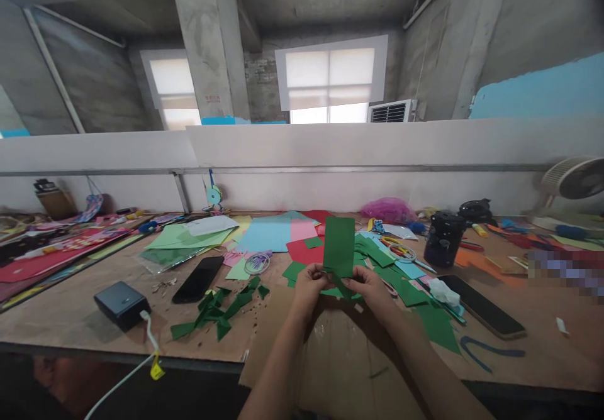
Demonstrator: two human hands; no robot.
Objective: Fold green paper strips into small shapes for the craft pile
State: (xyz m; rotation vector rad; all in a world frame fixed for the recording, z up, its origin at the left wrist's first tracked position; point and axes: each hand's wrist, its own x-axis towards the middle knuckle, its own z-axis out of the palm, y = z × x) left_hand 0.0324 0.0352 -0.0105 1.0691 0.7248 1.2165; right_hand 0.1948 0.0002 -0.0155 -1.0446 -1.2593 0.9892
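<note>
Between my two hands a green paper rectangle (339, 244) stands upright, with a folded flap of green at its lower edge. My left hand (310, 286) pinches the lower left corner, and my right hand (370, 287) pinches the lower right. Both are closed on the paper, above a brown cardboard sheet (330, 357). Loose green paper pieces (410, 291) spread out to the right of my hands. A pile of small folded green scraps (219, 310) lies to the left.
A black phone (198, 280) and a dark charger box (121, 305) with a white cable are at left. Another phone (481, 307), a dark cup (443, 239) and a blue strip (491, 351) are at right. Coloured sheets (264, 233) lie behind, before a white partition (302, 146).
</note>
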